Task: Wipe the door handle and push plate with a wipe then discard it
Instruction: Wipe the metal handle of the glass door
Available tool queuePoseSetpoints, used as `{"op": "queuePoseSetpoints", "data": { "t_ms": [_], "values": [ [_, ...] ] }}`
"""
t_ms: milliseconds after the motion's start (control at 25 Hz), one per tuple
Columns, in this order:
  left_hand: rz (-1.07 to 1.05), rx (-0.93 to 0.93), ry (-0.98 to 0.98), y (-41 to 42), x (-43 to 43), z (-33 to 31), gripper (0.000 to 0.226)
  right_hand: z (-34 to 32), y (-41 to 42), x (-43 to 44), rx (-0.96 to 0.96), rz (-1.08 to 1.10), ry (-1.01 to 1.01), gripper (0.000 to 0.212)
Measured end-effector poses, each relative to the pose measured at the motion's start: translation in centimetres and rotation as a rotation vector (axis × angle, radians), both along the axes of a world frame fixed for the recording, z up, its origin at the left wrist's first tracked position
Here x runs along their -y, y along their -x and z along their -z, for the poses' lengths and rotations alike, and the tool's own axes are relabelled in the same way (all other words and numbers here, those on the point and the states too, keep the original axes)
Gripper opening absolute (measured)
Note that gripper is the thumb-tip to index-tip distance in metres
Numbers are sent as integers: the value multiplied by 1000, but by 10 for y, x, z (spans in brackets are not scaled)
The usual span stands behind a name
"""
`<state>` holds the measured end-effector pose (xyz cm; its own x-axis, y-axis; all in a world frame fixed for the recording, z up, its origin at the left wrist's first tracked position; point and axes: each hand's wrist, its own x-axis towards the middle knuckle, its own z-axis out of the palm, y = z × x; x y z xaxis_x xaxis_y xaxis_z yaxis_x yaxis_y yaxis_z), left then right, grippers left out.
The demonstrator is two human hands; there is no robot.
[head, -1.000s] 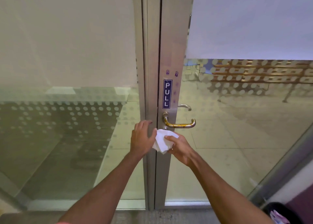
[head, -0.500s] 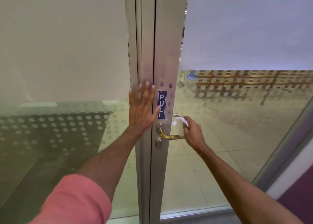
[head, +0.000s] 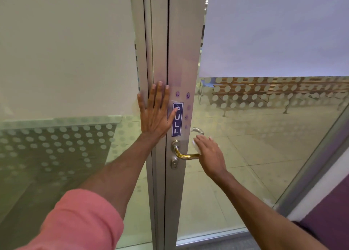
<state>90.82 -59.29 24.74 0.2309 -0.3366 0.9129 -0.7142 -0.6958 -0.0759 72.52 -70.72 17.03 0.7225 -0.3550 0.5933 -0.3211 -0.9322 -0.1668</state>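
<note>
A brass lever door handle [head: 186, 155] juts right from the aluminium door stile [head: 180, 70], with a keyhole cylinder [head: 174, 163] below it. My right hand [head: 209, 156] covers the handle's outer end, pressing a white wipe [head: 196, 147] onto it; only a sliver of the wipe shows under the fingers. My left hand [head: 155, 113] lies flat, fingers spread, on the metal frame just left of the blue PULL sticker [head: 177, 119], holding nothing.
Frosted, dotted glass panels [head: 66, 79] flank the stile on both sides. Through the right pane I see a tiled floor and wooden benches [head: 273, 91]. A second silver handle [head: 198, 131] shows behind the glass. A purple wall [head: 324, 208] stands at the lower right.
My right hand carried the wipe from below the handle up onto its outer end. My left hand rose from beside the wipe and flattened against the frame. The view moved closer.
</note>
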Motion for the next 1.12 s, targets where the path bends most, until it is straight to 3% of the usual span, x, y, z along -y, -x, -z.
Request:
{"op": "queuePoseSetpoints", "data": {
  "t_ms": [120,280,480,600,680,880,1120],
  "values": [
    [-2,28,15,-3,1,1,82,22,3,-13,6,-58,-80,23],
    [1,41,29,-5,3,3,83,37,-6,-32,-49,42,-5,41],
    [14,68,41,-7,3,4,84,42,-42,-85,-184,178,-92,52],
    [22,65,33,-6,3,4,86,54,-29,-62,-129,61,91,54],
    [10,60,31,-6,3,3,86,56,-22,-49,-131,36,167,70],
    [6,64,32,-6,5,4,84,51,-44,-76,-145,128,3,91],
    [4,73,31,-8,4,5,82,53,-21,-51,-66,-52,153,93]
  ]
}}
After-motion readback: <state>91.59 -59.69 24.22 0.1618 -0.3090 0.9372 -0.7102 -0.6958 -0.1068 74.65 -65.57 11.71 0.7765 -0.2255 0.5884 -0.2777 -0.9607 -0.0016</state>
